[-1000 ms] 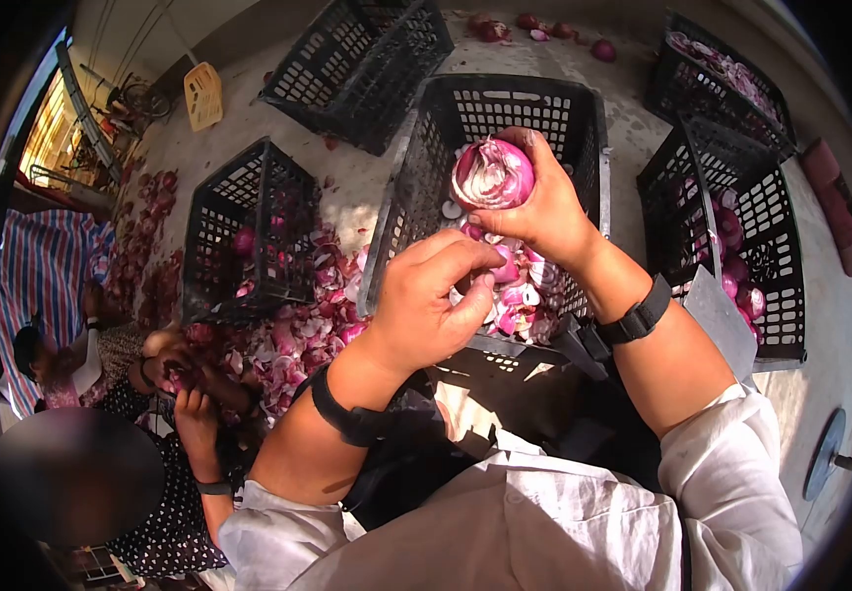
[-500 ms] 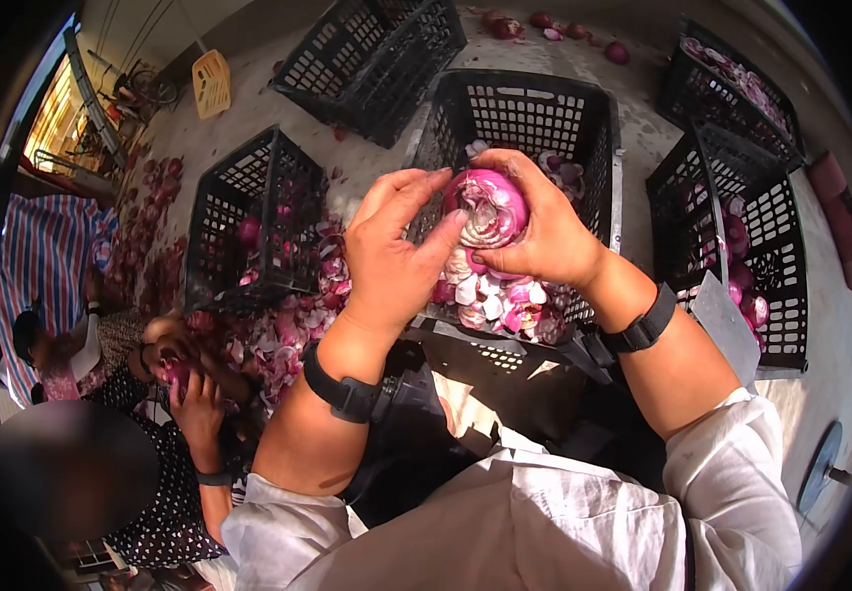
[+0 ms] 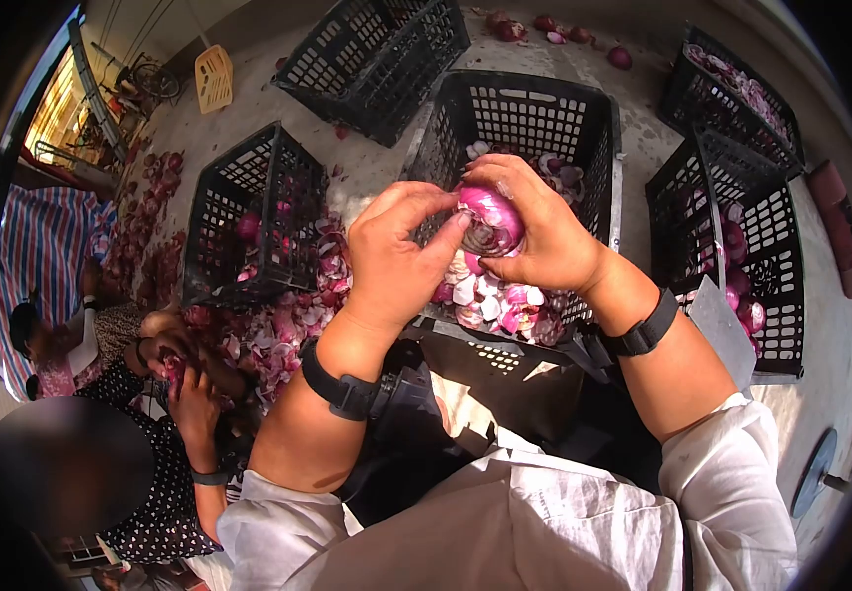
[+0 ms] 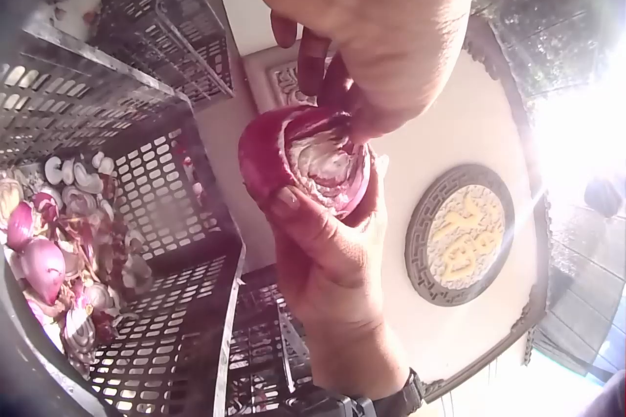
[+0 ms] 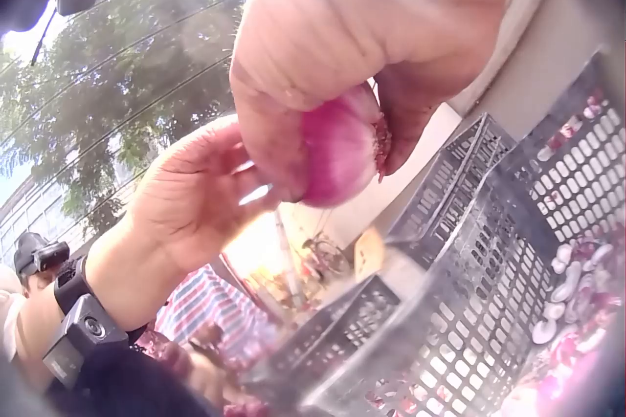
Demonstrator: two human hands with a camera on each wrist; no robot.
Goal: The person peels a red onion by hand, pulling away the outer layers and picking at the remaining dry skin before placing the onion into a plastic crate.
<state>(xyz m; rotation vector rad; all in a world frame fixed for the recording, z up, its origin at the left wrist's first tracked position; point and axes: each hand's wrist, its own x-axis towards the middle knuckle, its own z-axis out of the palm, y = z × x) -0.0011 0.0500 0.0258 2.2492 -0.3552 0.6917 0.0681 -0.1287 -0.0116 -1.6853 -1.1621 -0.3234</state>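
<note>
A large red onion [image 3: 491,219] is gripped by the right hand [image 3: 556,234], its fingers over the top and thumb beneath, above a black crate [image 3: 542,91]. From the left, the left hand [image 3: 393,254] pinches the onion's skin near its end with thumb and forefinger. In the left wrist view the onion [image 4: 262,155] shows a pale, layered face, the left hand's fingertips at its edge. The right wrist view shows the smooth purple side of the onion [image 5: 337,148] in the right hand [image 5: 362,36]. Below lie onions and loose peel [image 3: 505,303].
More black crates stand around: one [image 3: 372,64] behind, one [image 3: 249,222] at left, two [image 3: 753,236] [image 3: 731,84] at right. Peel [image 3: 283,340] covers the floor at left, beside a seated person [image 3: 165,448] handling an onion. A yellow basket [image 3: 213,79] stands far back.
The left hand has moved from below the onion up to its left side and now pinches it. The right hand has lowered the onion and turned it so its end faces left.
</note>
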